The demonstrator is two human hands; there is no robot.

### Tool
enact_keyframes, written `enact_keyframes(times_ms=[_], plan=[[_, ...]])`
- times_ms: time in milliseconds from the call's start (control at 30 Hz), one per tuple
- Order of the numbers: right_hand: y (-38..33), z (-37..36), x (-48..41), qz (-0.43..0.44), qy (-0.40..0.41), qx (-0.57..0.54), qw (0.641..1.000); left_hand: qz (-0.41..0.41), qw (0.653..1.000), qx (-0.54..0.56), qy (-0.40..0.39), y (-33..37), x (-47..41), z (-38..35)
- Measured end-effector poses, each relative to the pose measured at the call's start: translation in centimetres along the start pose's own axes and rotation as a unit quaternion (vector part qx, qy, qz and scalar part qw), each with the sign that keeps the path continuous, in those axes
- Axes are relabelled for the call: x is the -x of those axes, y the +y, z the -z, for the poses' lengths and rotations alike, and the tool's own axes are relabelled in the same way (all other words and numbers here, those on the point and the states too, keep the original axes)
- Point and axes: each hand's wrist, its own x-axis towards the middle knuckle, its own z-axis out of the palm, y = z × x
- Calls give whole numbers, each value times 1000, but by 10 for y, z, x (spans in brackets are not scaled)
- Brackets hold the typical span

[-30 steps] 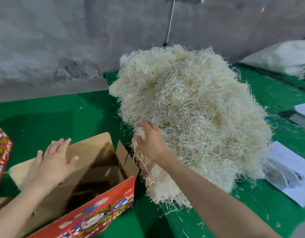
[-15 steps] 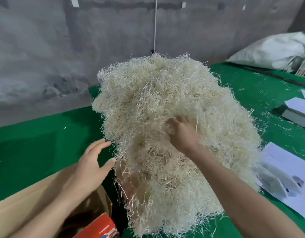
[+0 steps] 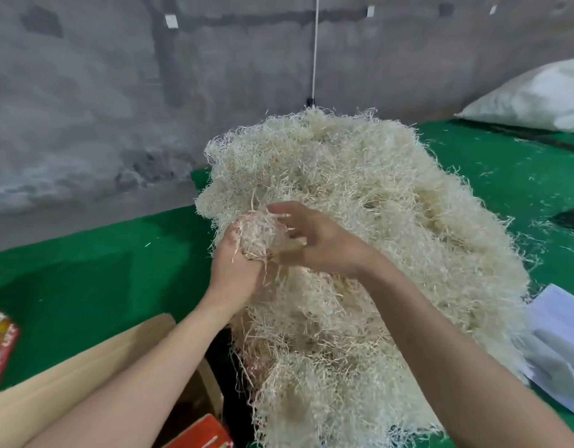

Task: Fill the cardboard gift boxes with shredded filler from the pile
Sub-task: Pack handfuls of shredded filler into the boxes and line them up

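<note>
A pale wad of shredded filler (image 3: 258,236) is gripped from below in the curled fingers of the left hand (image 3: 235,273) and clasped by the half-bent fingers and thumb of the right hand (image 3: 321,245), against the large straw-coloured filler pile (image 3: 392,221) beside the open brown cardboard gift box (image 3: 85,367).

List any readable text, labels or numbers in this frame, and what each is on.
No text can be read here.
Red gift box at the bottom edge: only a sliver of colourful print shows, too blurred to read.
Red printed box at the left edge: a blurred pattern, no words legible.
White papers on the right: no print can be made out.
White tags on the wall: blank, or too small to tell.
</note>
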Motion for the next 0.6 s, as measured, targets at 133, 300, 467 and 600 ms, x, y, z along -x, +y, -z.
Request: enact_keyframes(times_ms=[133, 300, 467, 600], plan=[[25, 37, -7, 8, 112, -23, 993, 154, 984, 63, 63, -10, -7, 18], [70, 37, -11, -200, 37, 349, 915, 209, 956, 172, 116, -15, -15, 48], [35, 33, -24, 45, 132, 315, 939, 199, 950, 212, 111, -7, -22, 58], [27, -3, -38, 32, -166, 33, 985, 185, 955, 220, 73, 3, -22, 62]])
